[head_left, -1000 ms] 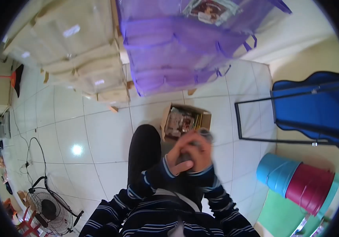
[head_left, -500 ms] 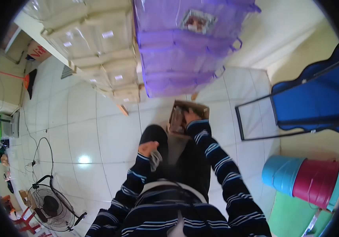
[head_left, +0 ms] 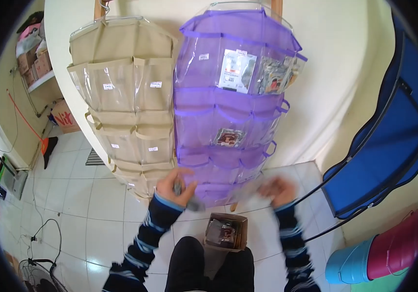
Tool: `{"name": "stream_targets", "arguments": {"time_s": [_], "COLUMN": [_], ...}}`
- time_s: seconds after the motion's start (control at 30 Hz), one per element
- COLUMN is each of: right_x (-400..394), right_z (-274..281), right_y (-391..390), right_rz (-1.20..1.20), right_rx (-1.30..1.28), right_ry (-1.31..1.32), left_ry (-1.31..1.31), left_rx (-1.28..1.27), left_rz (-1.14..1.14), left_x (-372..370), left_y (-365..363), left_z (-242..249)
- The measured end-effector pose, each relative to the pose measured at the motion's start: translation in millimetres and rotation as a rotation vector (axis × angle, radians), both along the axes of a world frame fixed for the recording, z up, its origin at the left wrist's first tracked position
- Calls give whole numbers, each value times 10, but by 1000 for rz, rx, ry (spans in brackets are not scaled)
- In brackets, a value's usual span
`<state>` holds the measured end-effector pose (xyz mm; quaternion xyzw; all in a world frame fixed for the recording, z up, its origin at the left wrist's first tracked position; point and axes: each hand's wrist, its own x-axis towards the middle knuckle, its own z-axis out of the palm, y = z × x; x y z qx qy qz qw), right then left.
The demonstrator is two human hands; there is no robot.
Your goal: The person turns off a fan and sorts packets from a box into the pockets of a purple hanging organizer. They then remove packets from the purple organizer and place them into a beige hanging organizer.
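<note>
My left hand (head_left: 176, 189) is closed around a limp grey thing (head_left: 195, 203) that looks like crumpled cloth, in front of the lower part of the beige organizer. Smeared by motion, my right hand (head_left: 279, 190) pinches a pale, see-through packet (head_left: 252, 189) before the bottom of the purple hanging organizer (head_left: 199, 104). That organizer has clear pockets; a white packet (head_left: 237, 70), a silvery packet (head_left: 273, 78) and a dark-labelled packet (head_left: 229, 137) sit in them. Below my hands, an open cardboard box (head_left: 239, 233) on the floor holds dark-labelled packets (head_left: 220, 232).
A beige hanging organizer (head_left: 116, 87) is at the left of the purple one. A blue folding panel (head_left: 379, 160) leans at the right, above blue (head_left: 350, 260) and dark pink (head_left: 389, 243) buckets. A fan (head_left: 38, 275) and its cable are at lower left.
My right hand has come up out of the cardboard box with a packet. My left hand has risen with the grey thing. The view has tilted up to the organizers.
</note>
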<state>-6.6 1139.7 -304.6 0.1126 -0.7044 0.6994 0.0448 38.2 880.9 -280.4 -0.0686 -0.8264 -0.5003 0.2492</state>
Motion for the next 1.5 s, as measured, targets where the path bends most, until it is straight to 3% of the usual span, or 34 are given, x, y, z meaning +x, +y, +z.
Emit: {"name": "stream_targets", "arguments": {"time_s": [0.03, 0.07, 0.1, 0.13, 0.17, 0.27, 0.33, 0.43, 0.53, 0.8, 1.0, 1.13, 1.2, 1.23, 1.43, 1.5], "right_x": [-326, -317, -425, -585, -932, -1312, -1483, -1667, -1550, -1559, -1542, -1737, -1757, -1792, -2056, -1940], "right_z": [443, 1181, 1743, 2233, 2532, 3121, 3221, 3247, 3269, 3384, 3337, 3179, 3118, 3075, 3030, 3046], "right_y": [210, 89, -6, -70, -140, -508, -690, -767, -829, -856, -900, -944, -1045, -1051, -1062, -1091], "right_rz": [151, -272, -330, -423, -98, -22, -145, -137, -62, -206, -174, -37, -25, -6, -63, 17], "right_rx": [-363, 245, 204, 350, -89, -1, 140, 344, 473, 666, 727, 975, 1298, 1356, 1643, 1564], "right_ry": [36, 429, 536, 632, 739, 719, 620, 491, 295, 193, 182, 287, 178, 244, 452, 387], "left_ry": [41, 55, 75, 97, 78, 5, -42, -57, -228, -277, -314, -330, -336, -370, -407, -408], "left_rx": [-1, 12, -5, -27, -14, -45, -45, 47, 1, 129, 212, 191, 195, 168, 136, 134], "left_rz": [-49, -53, -104, -152, -213, -306, -283, -286, -239, -191, -162, -153, -153, -159, -148, -149], "left_x": [-127, -172, -216, -258, -233, 32, 163, 309, 504, 664, 708, 696, 700, 703, 686, 689], "left_y": [37, 120, 215, 306, 408, 628, 663, 564, 404, 304, 288, 285, 273, 259, 238, 247], "left_z": [160, 219, 280, 339, 300, 43, -257, -681, -704, -911, -1006, -1006, -990, -988, -1052, -1066]}}
